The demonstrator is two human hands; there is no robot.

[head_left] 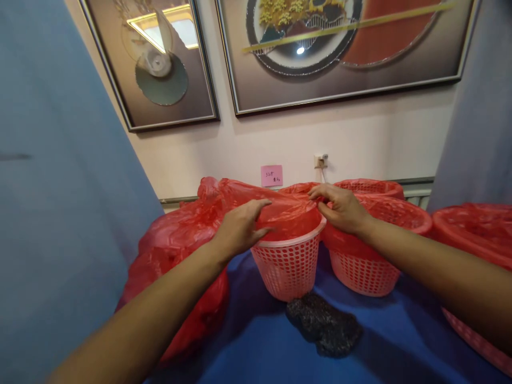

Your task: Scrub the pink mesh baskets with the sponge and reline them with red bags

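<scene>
A red plastic bag stands inside a pink perforated basket, its upper part rising loose above the rim. My left hand is at the left side of this bag, thumb and fingers apart, against or just beside the plastic. At the bag's right upper edge, my right hand is closed, pinching the plastic between thumb and fingers. A crumpled black plastic bundle lies on the blue surface in front of the basket.
Full-looking red bags crowd the left side. More lined baskets stand on the right: one pink basket close by, another basket at the edge. Behind are a wall socket, a pink note and framed pictures. The surface is blue.
</scene>
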